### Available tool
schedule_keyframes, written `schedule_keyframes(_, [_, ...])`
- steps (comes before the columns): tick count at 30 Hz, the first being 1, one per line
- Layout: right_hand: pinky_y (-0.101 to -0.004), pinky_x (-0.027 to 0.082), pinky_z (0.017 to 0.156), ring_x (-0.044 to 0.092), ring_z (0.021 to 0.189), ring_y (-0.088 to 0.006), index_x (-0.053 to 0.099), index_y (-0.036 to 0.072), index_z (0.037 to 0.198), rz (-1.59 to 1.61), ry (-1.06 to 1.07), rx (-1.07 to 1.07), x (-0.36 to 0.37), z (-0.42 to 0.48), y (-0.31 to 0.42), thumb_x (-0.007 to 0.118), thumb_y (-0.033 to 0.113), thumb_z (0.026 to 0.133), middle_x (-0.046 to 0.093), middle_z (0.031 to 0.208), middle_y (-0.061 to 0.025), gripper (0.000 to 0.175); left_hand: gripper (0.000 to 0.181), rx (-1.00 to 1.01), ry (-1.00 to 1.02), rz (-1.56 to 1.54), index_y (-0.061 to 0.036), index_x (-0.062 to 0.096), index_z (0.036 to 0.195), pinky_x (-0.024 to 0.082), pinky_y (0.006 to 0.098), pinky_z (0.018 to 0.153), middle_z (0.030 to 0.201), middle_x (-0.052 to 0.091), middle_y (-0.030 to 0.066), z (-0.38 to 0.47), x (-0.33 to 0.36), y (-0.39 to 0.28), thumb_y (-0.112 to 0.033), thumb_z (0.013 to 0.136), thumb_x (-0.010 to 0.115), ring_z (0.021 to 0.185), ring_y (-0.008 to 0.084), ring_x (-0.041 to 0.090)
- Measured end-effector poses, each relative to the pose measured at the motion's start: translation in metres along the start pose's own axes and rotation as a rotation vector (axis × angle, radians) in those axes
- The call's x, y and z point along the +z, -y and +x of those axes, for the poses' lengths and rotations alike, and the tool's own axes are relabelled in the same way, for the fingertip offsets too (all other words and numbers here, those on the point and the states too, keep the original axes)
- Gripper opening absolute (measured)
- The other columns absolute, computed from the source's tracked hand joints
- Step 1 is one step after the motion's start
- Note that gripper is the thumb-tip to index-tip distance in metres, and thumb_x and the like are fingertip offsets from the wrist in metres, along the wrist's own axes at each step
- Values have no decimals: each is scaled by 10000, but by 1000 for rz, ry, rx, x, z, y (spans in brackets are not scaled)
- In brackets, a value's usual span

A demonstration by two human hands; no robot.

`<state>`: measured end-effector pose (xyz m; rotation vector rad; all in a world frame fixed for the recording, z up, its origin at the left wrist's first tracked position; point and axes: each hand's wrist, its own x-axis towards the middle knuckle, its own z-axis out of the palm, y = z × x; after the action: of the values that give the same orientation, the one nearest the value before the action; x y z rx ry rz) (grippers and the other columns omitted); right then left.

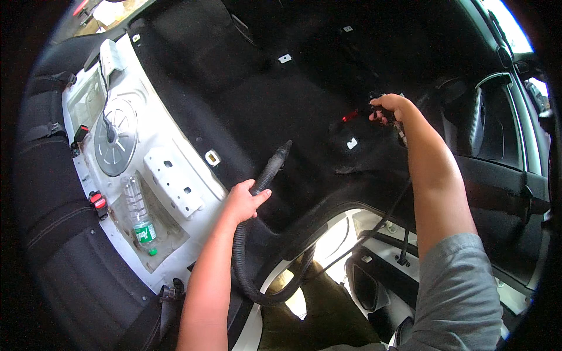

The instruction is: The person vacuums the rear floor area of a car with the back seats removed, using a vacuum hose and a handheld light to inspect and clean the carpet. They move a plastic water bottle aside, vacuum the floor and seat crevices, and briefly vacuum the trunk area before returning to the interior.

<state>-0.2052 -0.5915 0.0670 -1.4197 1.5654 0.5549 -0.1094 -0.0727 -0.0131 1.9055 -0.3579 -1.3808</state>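
My left hand (246,199) grips a black ribbed vacuum hose (267,179) near its front end. The hose's narrow nozzle (286,147) points at the black floor carpet (268,103) of a stripped car interior. Past my wrist the hose loops down through the door opening. Farther forward and to the right, my right hand (390,109) is closed around a dark handheld tool whose outline is lost against the carpet. A red piece (350,116) shows just left of those fingers; I cannot tell whether it belongs to the tool.
On the left, a white metal seat base (169,153) carries a round grey cover (116,136) and a plastic bottle (140,219). Red seat-belt buckles (98,201) stand beside the black backrest (57,180). A thin black hose (364,237) crosses the door opening; a door panel (496,118) is at right.
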Motion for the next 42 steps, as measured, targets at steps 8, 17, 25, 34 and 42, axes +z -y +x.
schedule_keyframes(8, [-318,475,481,615,585,-173,561,54,1158,311,-282,-80,-41,24,-12,527,305,1122,664,771,-114,256,360,36,-36,39,-26,676,1035,509,320,489,687,638,22,-4,3,-4,-352,955,807,502,129,613])
schedule_keyframes(17, [-351,499,483,618,558,-218,561,35,1144,231,-226,20,-65,47,5,548,308,1104,693,777,-119,276,367,23,-38,37,-27,709,1076,525,329,517,737,681,30,-9,2,-12,-354,946,813,520,138,646])
schedule_keyframes(25, [-357,482,503,595,571,-192,561,43,1124,322,-409,0,-140,47,18,475,261,1105,645,742,-114,234,397,7,-60,80,-35,725,1127,527,335,536,765,720,52,-6,5,-9,-378,946,808,519,138,645])
schedule_keyframes(34, [-271,466,470,546,532,-104,554,66,1138,283,-280,-47,-112,40,14,581,234,1094,691,798,-102,176,351,-3,-46,31,-31,724,1120,500,305,503,732,676,18,-2,7,-2,-336,964,800,522,109,616])
schedule_keyframes(42, [-261,462,482,525,545,-65,550,71,1147,334,-181,-188,-93,22,48,541,290,1123,736,849,-114,221,388,0,-53,32,-48,726,1089,543,347,566,688,703,79,-2,6,-2,-399,944,802,546,173,683])
